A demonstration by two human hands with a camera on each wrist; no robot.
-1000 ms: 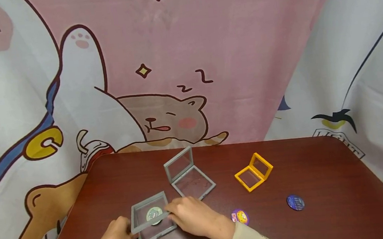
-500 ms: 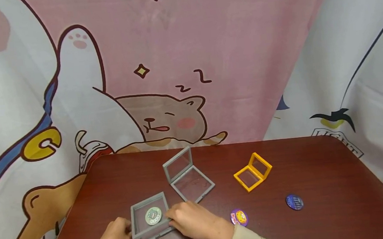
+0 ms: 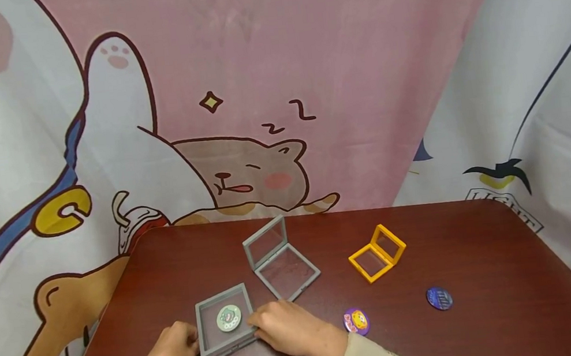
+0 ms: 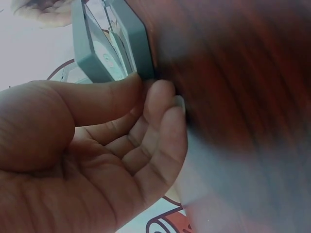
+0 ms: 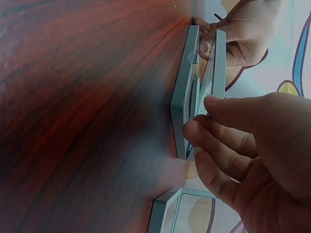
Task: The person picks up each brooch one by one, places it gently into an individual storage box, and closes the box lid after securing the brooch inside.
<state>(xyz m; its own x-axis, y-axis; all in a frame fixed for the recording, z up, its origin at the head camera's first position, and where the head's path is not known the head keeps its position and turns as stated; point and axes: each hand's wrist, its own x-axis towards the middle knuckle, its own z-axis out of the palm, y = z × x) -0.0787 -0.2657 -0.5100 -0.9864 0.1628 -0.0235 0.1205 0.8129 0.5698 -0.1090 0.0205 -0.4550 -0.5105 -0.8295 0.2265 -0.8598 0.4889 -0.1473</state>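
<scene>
A grey square display case [image 3: 227, 347] with clear film panes lies near the front left of the table, its lid partly lowered over the base. A round pale green badge [image 3: 229, 318] shows through the film. My left hand [image 3: 172, 350] pinches the case's left side, thumb and fingertips at the lower frame [image 4: 138, 41] in the left wrist view. At the right side, my right hand [image 3: 289, 327] holds the lid's edge; in the right wrist view its thumb lies on the lid [image 5: 220, 65]. A narrow gap separates lid and base there.
A second grey case [image 3: 302, 289] stands open just behind, close to my right hand. Farther right is a small yellow case [image 3: 374, 277], also open. A purple badge [image 3: 357, 322] lies by my right wrist, and a blue badge [image 3: 439, 298] farther right.
The lid of the grey case has come down toward its base, leaving only a narrow gap. Both hands have stayed at its sides. The other cases and badges lie as before.
</scene>
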